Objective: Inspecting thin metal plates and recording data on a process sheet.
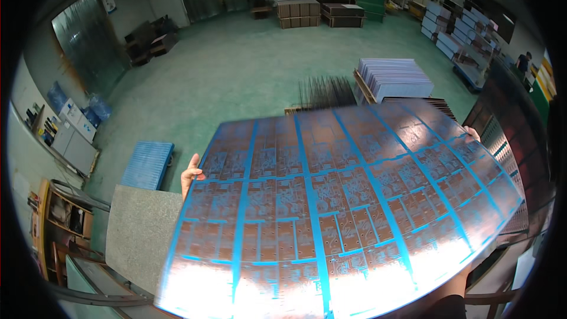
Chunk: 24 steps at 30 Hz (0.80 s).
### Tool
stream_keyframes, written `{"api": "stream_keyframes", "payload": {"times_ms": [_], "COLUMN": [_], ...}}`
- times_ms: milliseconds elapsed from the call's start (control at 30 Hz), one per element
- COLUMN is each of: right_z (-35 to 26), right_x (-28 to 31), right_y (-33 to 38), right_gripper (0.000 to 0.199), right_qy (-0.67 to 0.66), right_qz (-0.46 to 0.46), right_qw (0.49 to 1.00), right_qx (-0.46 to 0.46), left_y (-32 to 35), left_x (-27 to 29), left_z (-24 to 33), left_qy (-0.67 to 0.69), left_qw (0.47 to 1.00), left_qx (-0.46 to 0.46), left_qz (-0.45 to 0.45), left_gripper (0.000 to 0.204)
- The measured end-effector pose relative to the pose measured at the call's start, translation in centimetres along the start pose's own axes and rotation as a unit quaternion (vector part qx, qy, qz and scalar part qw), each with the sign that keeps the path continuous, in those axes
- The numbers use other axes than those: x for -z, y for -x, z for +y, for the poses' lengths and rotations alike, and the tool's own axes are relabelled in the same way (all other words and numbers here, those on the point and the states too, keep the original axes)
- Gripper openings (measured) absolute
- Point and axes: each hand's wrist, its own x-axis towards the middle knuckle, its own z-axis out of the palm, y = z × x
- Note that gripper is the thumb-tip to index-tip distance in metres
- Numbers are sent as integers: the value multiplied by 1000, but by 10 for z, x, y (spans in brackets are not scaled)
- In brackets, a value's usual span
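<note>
The panel (345, 201) looks metallic, smooth and glossy.

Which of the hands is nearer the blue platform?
The left hand, on the side of the board facing the blue platform; the right hand is opposite.

Left hand (190, 172): grips, one finger extends upward. Right hand (472, 133): grips, mostly hidden. Right forearm (458, 285): bare above dark sleeve (450, 307).
</note>
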Motion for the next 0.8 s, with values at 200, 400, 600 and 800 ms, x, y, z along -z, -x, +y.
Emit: {"api": "stream_keyframes", "payload": {"times_ms": [200, 400, 600, 800], "right_z": [-12, -41, -53, -102], "right_x": [-48, -39, -16, 28], "right_y": [50, 119, 176, 307], "right_gripper": [40, 40, 40, 41], "right_qy": [-18, -53, -108, -147], "right_qz": [102, 193, 269, 323], "right_qw": [994, 976, 947, 914], "right_qx": [-43, -87, -141, -196], "left_y": [-31, -29, -21, -20], "left_x": [-117, -116, -129, -122], "left_z": [63, 73, 73, 81], "left_qy": [-23, 256, 219, 241], "left_qw": [941, 879, 856, 855], "left_qx": [253, 360, 406, 363], "left_qz": [224, 181, 232, 281], "left_gripper": [37, 47, 49, 51]}}
